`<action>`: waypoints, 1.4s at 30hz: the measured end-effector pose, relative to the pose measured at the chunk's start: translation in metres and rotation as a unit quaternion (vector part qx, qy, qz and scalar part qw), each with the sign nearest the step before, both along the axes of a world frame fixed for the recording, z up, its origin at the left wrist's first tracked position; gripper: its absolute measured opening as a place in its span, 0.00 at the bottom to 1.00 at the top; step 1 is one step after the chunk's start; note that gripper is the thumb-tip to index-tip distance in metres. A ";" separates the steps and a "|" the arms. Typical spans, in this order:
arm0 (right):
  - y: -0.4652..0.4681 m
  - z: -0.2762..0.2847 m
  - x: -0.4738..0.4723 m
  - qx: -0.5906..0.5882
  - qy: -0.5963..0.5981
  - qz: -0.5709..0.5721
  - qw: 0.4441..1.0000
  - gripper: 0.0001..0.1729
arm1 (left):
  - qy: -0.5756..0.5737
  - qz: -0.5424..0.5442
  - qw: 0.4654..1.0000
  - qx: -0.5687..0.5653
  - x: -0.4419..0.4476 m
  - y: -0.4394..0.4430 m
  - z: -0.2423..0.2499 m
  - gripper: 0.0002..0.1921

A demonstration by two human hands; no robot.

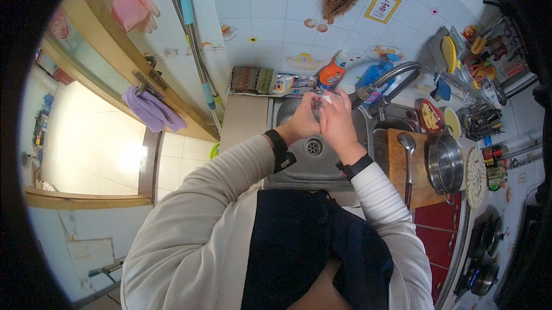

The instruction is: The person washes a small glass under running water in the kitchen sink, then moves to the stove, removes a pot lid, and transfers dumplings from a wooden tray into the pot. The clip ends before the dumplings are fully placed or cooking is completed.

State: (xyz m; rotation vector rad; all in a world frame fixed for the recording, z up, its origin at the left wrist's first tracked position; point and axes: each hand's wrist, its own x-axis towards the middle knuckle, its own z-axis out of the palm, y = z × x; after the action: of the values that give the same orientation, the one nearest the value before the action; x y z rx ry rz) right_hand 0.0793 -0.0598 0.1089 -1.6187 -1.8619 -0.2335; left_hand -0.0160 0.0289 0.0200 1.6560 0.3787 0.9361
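Both of my hands are raised over the stainless steel sink (pixel 297 172), close together under the head of the curved faucet (pixel 399 68). My left hand (pixel 304 118) and my right hand (pixel 338 116) meet around something small, clear or shiny, mostly hidden by the fingers; I cannot tell what it is. Black bands circle both wrists. Below the hands the round sink drain (pixel 313 146) shows. Behind them, against the tiled wall, stand an orange bottle (pixel 331 72) and a blue bottle (pixel 373 79).
Right of the sink lies a wooden cutting board (pixel 420 172) with a metal ladle (pixel 407 146) and a steel colander (pixel 445 163). Beyond are a red bowl of cut food (pixel 431 116) and a round tray of pale pieces (pixel 475 176). A knitted cloth (pixel 251 80) lies at the back left.
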 end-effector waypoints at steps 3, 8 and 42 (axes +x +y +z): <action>-0.005 0.003 0.003 -0.021 -0.045 0.056 0.997 0.15 | -0.019 0.048 0.999 0.008 0.000 -0.004 0.000 0.37; -0.006 0.011 0.014 -0.059 -0.057 0.089 0.993 0.16 | 0.042 0.088 0.992 0.083 -0.006 -0.010 0.022 0.38; 0.018 0.001 0.015 0.032 0.138 -0.007 0.990 0.19 | 0.127 0.127 0.965 0.192 -0.004 -0.022 0.045 0.33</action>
State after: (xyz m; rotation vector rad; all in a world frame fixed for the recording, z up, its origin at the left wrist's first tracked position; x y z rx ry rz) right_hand 0.0938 -0.0422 0.1101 -1.5358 -1.6179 -0.0701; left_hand -0.0201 0.0069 0.0655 2.1308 0.6253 1.0348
